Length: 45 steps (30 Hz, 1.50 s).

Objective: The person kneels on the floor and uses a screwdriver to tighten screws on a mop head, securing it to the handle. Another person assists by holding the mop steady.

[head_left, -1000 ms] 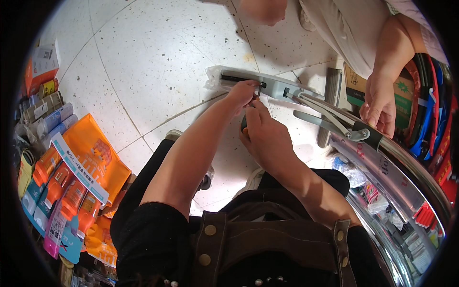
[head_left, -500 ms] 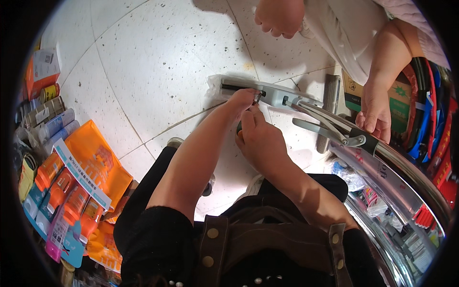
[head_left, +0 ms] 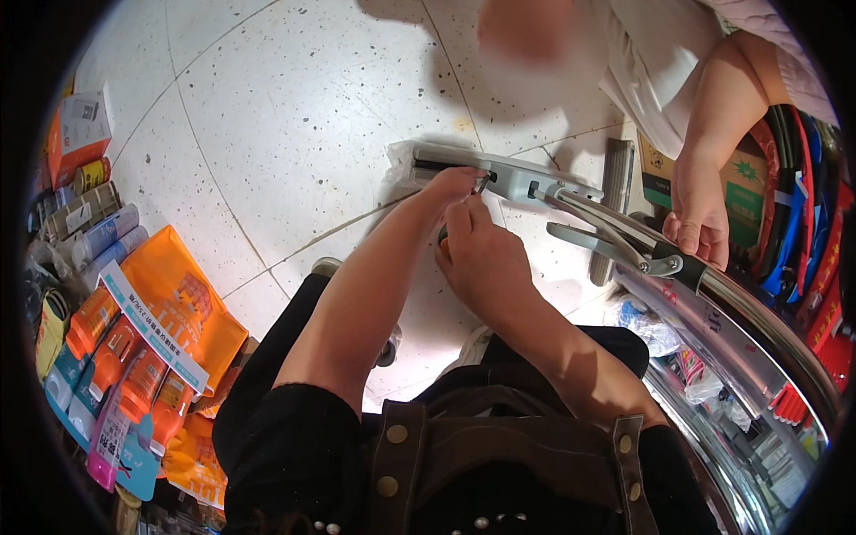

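A sponge mop with a grey plastic head (head_left: 526,183) lies slanted above the floor, its steel pole (head_left: 758,312) running down to the right. My left hand (head_left: 455,185) is closed at the near edge of the mop head, fingertips pinched beside a small metal part. Just below it, my right hand (head_left: 486,254) wraps around what looks like a screwdriver (head_left: 443,234). Only a bit of its dark handle shows, and its thin shaft points at the mop head. Another person's hand (head_left: 700,214) rests on the pole near the grey lever (head_left: 584,241).
At left stand orange bottles (head_left: 143,379), an orange bag (head_left: 187,303) and other packaged goods. A cardboard box (head_left: 749,183) and red and blue goods crowd the right side. Clear plastic wrap (head_left: 401,165) covers the mop head's far-left end. Pale speckled tiles (head_left: 294,116) form the floor.
My two hands stay nearly where they were, with the right hand shifted very slightly. The other person's upper hand now appears blurred; their hand on the pole keeps its place.
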{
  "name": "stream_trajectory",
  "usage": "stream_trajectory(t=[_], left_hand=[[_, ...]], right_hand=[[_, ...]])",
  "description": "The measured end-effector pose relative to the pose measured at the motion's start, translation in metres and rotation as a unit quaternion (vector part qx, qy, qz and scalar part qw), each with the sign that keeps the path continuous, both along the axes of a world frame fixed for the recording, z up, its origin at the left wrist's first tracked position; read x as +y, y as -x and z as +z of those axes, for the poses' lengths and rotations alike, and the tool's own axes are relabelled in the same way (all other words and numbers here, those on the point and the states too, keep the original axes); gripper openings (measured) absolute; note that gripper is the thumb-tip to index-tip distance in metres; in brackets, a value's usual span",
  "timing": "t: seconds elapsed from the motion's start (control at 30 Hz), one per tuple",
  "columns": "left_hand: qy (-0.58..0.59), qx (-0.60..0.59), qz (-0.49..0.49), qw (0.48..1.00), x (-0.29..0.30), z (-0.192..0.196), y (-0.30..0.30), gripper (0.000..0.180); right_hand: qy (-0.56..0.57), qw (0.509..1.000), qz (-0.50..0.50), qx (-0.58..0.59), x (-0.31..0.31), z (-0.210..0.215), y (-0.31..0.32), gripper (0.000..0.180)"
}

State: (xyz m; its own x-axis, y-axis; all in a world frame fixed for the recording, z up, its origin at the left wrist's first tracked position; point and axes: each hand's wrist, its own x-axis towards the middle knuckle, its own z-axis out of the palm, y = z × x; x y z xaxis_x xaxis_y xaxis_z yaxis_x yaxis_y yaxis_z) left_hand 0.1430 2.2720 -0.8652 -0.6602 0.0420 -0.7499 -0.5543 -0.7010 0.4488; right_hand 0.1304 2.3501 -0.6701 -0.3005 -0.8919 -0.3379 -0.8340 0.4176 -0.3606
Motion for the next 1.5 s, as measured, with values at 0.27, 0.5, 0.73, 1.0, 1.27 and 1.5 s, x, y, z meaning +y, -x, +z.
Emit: stream_trajectory(t=[0.27, 0.5, 0.73, 1.0, 1.27, 1.5], left_hand=[[-0.011, -0.048, 0.01, 0.999, 0.004, -0.005, 0.003, 0.047], [0.061, -0.032, -0.039, 0.997, 0.008, 0.0, -0.01, 0.043], [0.384, 0.125, -0.309, 0.861, -0.071, 0.038, -0.007, 0.023], [0.327, 0.06, -0.107, 0.937, -0.155, 0.141, -0.016, 0.027], [0.337, 0.042, -0.119, 0.933, -0.16, 0.154, -0.02, 0.03], [0.436, 0.116, -0.176, 0.875, -0.15, 0.227, -0.044, 0.031]], right_hand=[[-0.02, 0.998, -0.056, -0.016, -0.002, 0.005, 0.008, 0.035], [0.055, 0.993, -0.097, 0.033, -0.017, 0.028, 0.057, 0.027], [-0.075, 0.992, -0.038, 0.098, -0.03, 0.04, 0.056, 0.023], [-0.187, 0.97, 0.052, 0.148, -0.04, 0.044, 0.063, 0.024], [-0.15, 0.975, 0.085, 0.142, -0.049, 0.045, 0.07, 0.023], [-0.149, 0.969, 0.105, 0.165, -0.049, 0.041, 0.071, 0.02]])
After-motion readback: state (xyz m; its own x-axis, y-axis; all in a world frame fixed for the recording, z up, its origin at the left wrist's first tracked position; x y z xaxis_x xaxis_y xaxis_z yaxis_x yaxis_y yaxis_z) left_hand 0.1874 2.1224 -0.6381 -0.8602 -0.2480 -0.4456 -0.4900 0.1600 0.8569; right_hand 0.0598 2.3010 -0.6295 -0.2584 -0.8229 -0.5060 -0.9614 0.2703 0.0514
